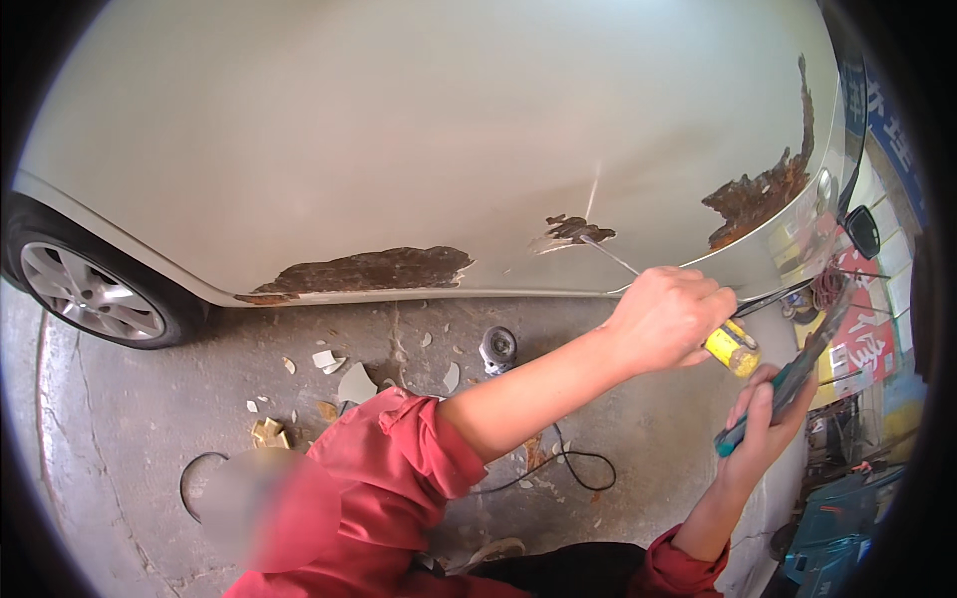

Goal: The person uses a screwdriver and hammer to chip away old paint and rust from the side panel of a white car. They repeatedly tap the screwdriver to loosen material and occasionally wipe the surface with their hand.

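Observation:
My left hand (670,317) is wrapped round the yellow handle (733,349) of a screwdriver. Its thin metal shaft (610,255) runs up and left to the pale car body panel (399,149). There the tip meets a small dark patch of exposed, flaked metal (576,228). Lower right of it, my right hand (766,419) is closed round a tool with a green and dark grip (788,384). That tool points up and right; its far end is blurred, so I cannot tell its kind. A gap separates it from the screwdriver handle.
Rusty bare patches (379,269) line the panel's lower edge, with another (758,204) at right. An angle grinder (497,350) and its black cord (588,478) lie on the concrete among pale flakes (356,384). A car wheel (90,289) stands left, a teal case (832,528) lower right.

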A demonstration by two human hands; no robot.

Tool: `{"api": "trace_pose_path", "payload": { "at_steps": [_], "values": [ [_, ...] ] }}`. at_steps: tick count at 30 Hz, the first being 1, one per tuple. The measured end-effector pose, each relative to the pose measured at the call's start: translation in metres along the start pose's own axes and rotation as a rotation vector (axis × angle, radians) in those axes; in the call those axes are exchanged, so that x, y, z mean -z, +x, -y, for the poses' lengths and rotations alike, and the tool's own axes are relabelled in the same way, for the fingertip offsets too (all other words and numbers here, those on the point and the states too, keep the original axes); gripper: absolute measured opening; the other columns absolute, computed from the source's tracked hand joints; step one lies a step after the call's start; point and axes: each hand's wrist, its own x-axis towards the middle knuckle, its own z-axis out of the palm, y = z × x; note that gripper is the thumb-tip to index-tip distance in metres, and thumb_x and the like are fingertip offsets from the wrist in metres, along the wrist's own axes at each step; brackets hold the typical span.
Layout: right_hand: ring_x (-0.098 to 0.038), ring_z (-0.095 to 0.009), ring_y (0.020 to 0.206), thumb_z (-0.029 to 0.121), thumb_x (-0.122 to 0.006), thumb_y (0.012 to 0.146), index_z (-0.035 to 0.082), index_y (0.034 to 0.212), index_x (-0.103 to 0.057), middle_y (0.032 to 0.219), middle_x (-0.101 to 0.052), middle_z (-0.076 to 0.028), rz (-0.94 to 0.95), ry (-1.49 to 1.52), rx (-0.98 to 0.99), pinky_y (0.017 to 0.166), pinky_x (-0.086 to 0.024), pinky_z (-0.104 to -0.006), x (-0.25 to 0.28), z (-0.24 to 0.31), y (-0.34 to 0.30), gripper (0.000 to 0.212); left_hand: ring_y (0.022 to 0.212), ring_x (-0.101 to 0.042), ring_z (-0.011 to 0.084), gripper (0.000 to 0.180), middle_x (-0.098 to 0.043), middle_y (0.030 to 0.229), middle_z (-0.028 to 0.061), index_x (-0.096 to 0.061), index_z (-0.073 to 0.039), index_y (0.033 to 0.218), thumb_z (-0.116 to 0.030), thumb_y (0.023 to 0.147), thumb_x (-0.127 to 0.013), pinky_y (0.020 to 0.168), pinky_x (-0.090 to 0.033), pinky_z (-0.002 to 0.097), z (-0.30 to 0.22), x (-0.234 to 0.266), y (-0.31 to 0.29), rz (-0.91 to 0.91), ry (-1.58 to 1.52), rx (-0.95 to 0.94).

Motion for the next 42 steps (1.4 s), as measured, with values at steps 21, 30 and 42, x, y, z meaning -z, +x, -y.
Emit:
{"api": "trace_pose_path", "payload": {
  "at_steps": [21, 30, 42],
  "values": [
    [-0.054, -0.018, 0.076, 0.018, -0.079, 0.077, -0.004, 0.158, -0.013, 0.102, -0.057, -0.011, 0.133, -0.316, 0.179, 0.067, -0.048, -0.0286, -0.019, -0.008, -0.051, 0.107, 0.05, -0.057, 0.0305, 0.029, -0.055, 0.056, 0.0047, -0.054, -0.012, 0.074, -0.029, 0.061, -0.074, 0.043, -0.044, 0.0424, 0.029, 0.009, 0.002, 0.052, -0.054, 0.0],
    [-0.051, -0.021, 0.079, 0.021, -0.075, 0.079, -0.006, 0.13, -0.045, 0.1, -0.054, -0.013, -0.197, -0.304, 0.295, 0.069, -0.044, -0.0313, 0.008, -0.008, -0.048, 0.065, 0.048, -0.057, 0.0302, 0.03, -0.052, 0.052, 0.0046, -0.051, -0.012, 0.069, -0.031, 0.064, -0.074, 0.042, -0.043, 0.0426, 0.03, 0.007, -0.002, 0.132, -0.05, -0.074],
    [-0.049, -0.018, 0.07, 0.01, -0.067, 0.079, -0.006, 0.151, -0.028, 0.09, -0.049, -0.011, -0.195, -0.191, 0.336, 0.063, -0.043, -0.0281, 0.011, -0.008, -0.046, 0.084, 0.049, -0.057, 0.0298, 0.032, -0.053, 0.054, 0.004, -0.05, -0.012, 0.07, -0.032, 0.064, -0.075, 0.042, -0.043, 0.0422, 0.031, 0.001, -0.006, 0.168, -0.019, -0.126]
  ]
}}
